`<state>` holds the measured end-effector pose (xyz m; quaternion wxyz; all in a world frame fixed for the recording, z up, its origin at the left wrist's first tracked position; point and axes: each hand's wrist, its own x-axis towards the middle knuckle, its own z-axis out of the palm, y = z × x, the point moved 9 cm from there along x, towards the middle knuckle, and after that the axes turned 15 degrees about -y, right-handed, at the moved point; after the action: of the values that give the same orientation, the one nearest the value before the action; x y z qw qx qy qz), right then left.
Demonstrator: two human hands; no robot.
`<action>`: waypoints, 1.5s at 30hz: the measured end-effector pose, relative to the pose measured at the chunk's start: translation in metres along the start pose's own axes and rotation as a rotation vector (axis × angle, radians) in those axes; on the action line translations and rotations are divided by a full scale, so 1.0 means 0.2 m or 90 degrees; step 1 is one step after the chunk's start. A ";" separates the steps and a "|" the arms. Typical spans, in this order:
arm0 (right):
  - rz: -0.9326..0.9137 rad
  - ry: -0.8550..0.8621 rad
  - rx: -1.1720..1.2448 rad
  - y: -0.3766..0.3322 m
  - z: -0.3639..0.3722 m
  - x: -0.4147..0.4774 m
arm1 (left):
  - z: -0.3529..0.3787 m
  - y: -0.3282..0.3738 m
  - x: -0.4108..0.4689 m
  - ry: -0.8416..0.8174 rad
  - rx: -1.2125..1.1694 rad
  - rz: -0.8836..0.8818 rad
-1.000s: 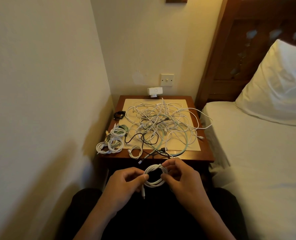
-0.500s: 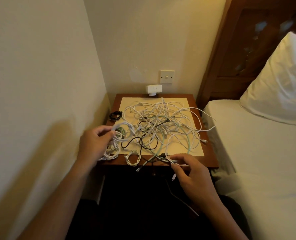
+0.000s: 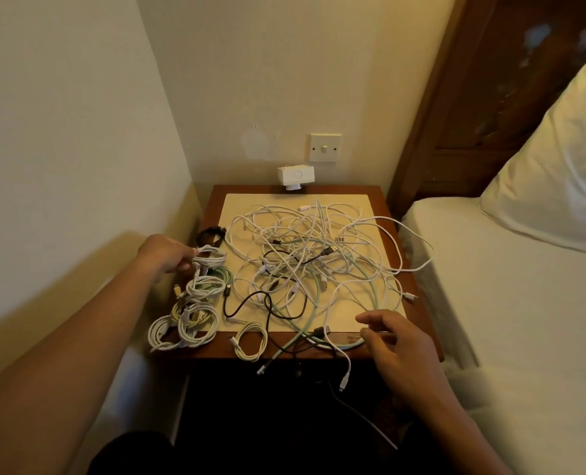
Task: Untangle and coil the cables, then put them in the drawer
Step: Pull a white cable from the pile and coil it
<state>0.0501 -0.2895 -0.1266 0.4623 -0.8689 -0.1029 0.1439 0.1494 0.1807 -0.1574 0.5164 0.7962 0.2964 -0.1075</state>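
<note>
On my feed the left hand (image 3: 166, 257) sits at centre left of the frame, reaching out over the left edge of the bedside table (image 3: 382, 202). Its thumb and fingers are closed in a pinch on one side of a white coil (image 3: 212, 259), which lies just past the fingertips, between a black coil (image 3: 212, 233) above it and a pale green coil (image 3: 222, 275) below it. I cannot tell whether the white coil is resting on the wood or lifted slightly off it.

The right hand (image 3: 396, 344) is at lower right, over the table's front right corner. I read it as loose and half spread: the fingers (image 3: 365, 318) are gently bent and apart, gripping nothing. They are right beside a mint green cable (image 3: 344, 345) that loops along the front edge, but I cannot tell whether they touch it.

The main tangle of cables (image 3: 312, 255), mostly white with a few black strands, covers the cream mat (image 3: 243, 207) in the middle of the frame. Several ends hang over the table's front edge. More wound white coils (image 3: 181, 325) are heaped at the table's front left corner, with one small coil (image 3: 250, 341) apart from them near the front edge.

A small white device (image 3: 295, 176) stands at the back of the table under a wall switch (image 3: 325, 147). The bed (image 3: 507, 303) and pillow (image 3: 559, 166) fill the right side.
</note>
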 end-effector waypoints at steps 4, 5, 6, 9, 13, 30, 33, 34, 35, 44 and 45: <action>-0.032 0.005 -0.009 -0.10 -0.02 0.10 | 0.01 0.02 0.00 -0.007 0.056 0.011; -0.041 0.009 -0.021 -0.14 -0.03 0.14 | 0.00 0.03 -0.02 -0.009 0.077 0.018; -0.049 0.016 -0.032 -0.18 -0.05 0.19 | 0.00 0.05 -0.03 -0.006 0.102 0.033; -0.059 0.033 -0.056 -0.32 -0.09 0.37 | -0.03 0.13 -0.11 0.036 0.177 0.104; -0.027 0.032 -0.144 -0.47 -0.09 0.70 | 0.00 0.25 -0.31 0.058 0.186 0.205; -0.231 0.053 0.086 -1.32 -0.75 0.57 | 0.09 0.73 -1.13 -0.025 0.121 0.462; -0.294 0.070 0.048 -1.53 -0.90 0.45 | 0.10 0.84 -1.25 -0.017 0.122 0.490; -0.300 0.078 0.003 -1.58 -0.93 0.42 | 0.11 0.87 -1.28 -0.017 0.127 0.497; -0.307 0.084 -0.052 -1.62 -0.95 0.39 | 0.12 0.90 -1.30 -0.017 0.129 0.504; -0.344 0.090 -0.089 -1.71 -0.99 0.19 | 0.36 1.06 -1.29 -0.027 0.114 0.482; -0.348 0.079 -0.097 -1.71 -0.97 0.17 | 0.39 1.06 -1.30 -0.029 0.109 0.483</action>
<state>0.1329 -0.2403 0.2560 0.4231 -0.8481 -0.3153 -0.0480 0.0756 -0.0431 0.0934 0.4577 0.8868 -0.0408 0.0492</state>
